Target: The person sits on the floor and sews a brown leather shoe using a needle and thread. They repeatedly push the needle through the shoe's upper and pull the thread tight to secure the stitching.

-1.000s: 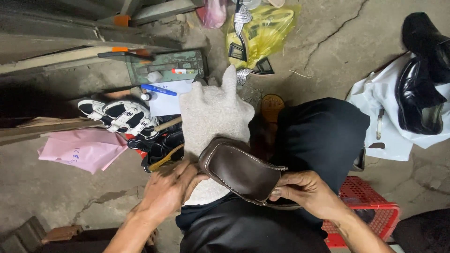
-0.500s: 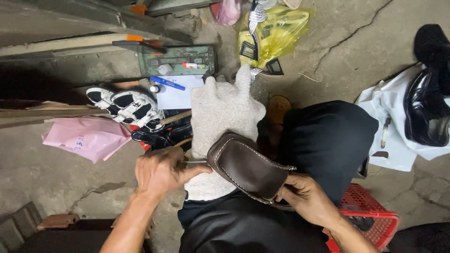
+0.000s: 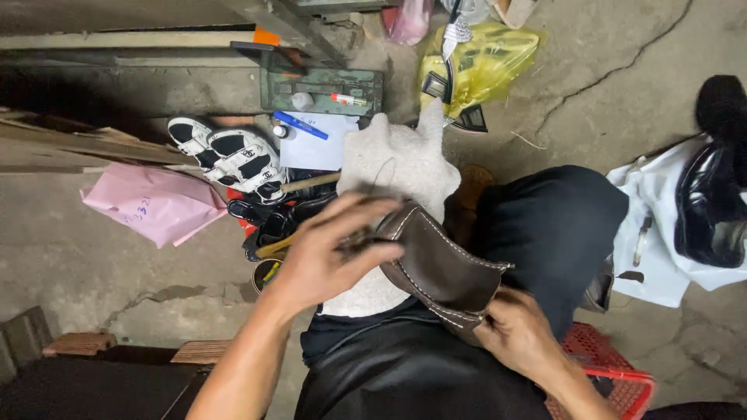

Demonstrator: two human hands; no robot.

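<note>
A brown leather shoe (image 3: 440, 264) with white stitching along its edge lies on a white cloth (image 3: 397, 167) spread over my lap. My right hand (image 3: 517, 338) grips the shoe's near end from below. My left hand (image 3: 327, 253) is raised over the shoe's far end with its fingers pinched on a small, blurred tool, and a thin thread (image 3: 379, 173) rises from there across the cloth. What exactly the left fingers hold is too blurred to tell.
A black-and-white sneaker (image 3: 233, 155), a pink bag (image 3: 152, 204) and a pile of tools (image 3: 272, 225) lie to the left. A green tool tray (image 3: 323, 87) and a yellow bag (image 3: 482, 66) sit ahead. Black shoes on white plastic (image 3: 712, 210) are at right, a red crate (image 3: 615, 373) beneath me.
My left hand has lifted from the shoe's near side up over its far end, drawing the thread. The shoe has tilted and my view has shifted slightly.
</note>
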